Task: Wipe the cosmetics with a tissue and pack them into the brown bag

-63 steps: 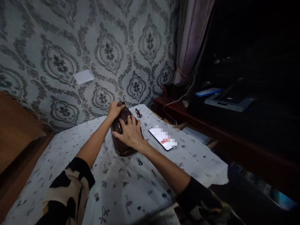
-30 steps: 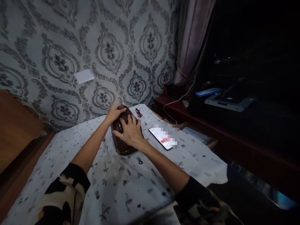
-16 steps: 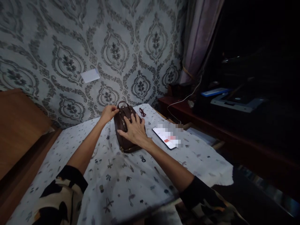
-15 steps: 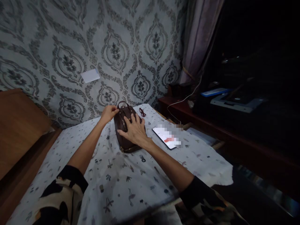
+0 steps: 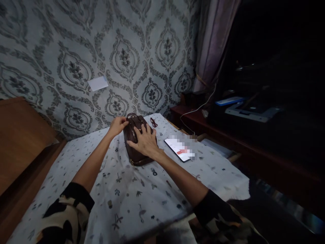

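A dark brown bag (image 5: 134, 151) with a zip and a top handle lies on a white patterned cloth (image 5: 127, 203). My right hand (image 5: 146, 140) rests flat on its upper side, fingers spread. At the bag's far left edge, my left hand (image 5: 118, 126) has its fingers pinched together; what they hold there is too small to make out. To the right of the bag lies a phone (image 5: 177, 150) with a lit screen. Red-framed glasses (image 5: 153, 122) sit beyond it, near the bag's far right side.
A patterned wall (image 5: 124, 61) with a white card (image 5: 98, 83) stands behind the cloth. On the right are a dark red shelf (image 5: 188, 117), a white cable (image 5: 200, 106) and a blue-and-white object (image 5: 230, 101). Brown wooden furniture (image 5: 22, 139) stands at the left.
The bag's top handle, which stood up in an arch, is now lower against the bag. Both hands have stayed nearly in place; the view has shifted slightly.
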Action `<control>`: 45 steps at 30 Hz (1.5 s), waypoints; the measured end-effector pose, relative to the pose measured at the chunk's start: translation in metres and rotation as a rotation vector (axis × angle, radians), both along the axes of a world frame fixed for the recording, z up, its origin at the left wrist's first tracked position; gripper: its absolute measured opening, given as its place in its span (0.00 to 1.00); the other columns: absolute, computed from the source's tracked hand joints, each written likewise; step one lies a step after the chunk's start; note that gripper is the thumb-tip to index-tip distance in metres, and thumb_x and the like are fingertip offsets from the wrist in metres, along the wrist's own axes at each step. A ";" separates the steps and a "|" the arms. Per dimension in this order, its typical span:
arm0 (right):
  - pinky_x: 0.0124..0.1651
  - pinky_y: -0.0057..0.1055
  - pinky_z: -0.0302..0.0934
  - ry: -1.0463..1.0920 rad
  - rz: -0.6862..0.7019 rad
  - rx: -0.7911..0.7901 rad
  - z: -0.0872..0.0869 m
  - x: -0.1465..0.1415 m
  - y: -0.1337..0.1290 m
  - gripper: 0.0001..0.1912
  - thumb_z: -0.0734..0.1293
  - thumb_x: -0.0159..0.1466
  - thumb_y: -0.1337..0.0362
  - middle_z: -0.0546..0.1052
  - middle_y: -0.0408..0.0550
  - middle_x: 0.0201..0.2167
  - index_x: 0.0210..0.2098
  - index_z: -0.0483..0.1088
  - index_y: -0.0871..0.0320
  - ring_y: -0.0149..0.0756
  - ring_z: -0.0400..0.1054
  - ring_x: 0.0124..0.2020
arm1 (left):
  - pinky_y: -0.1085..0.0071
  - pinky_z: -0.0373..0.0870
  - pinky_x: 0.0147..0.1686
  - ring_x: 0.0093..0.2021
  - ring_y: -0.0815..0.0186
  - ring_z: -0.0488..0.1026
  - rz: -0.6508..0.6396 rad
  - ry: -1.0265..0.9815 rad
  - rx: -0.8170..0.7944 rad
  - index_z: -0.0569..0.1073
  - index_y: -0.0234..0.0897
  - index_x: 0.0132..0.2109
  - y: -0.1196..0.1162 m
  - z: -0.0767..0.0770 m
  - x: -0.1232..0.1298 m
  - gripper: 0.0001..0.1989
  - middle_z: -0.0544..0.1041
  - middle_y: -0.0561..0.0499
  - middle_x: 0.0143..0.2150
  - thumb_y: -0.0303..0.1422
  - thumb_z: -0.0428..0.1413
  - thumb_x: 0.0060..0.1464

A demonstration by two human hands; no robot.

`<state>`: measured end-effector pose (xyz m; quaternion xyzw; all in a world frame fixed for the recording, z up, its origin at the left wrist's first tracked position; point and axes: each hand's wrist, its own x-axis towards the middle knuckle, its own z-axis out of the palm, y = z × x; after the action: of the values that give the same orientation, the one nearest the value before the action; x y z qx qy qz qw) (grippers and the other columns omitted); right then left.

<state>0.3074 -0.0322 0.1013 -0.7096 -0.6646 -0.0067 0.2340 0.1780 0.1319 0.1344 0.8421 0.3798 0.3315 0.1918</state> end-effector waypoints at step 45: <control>0.68 0.60 0.40 0.049 -0.008 0.048 -0.010 -0.001 -0.021 0.39 0.65 0.65 0.44 0.54 0.68 0.72 0.68 0.59 0.56 0.60 0.41 0.74 | 0.71 0.56 0.30 0.27 0.67 0.62 -0.051 -0.035 0.076 0.71 0.37 0.26 -0.019 -0.002 0.066 0.08 0.68 0.55 0.23 0.34 0.56 0.51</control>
<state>0.3066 -0.0532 0.0918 -0.7064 -0.6555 -0.0061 0.2671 0.2439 0.1131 0.1322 0.8522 0.3421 0.3552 0.1747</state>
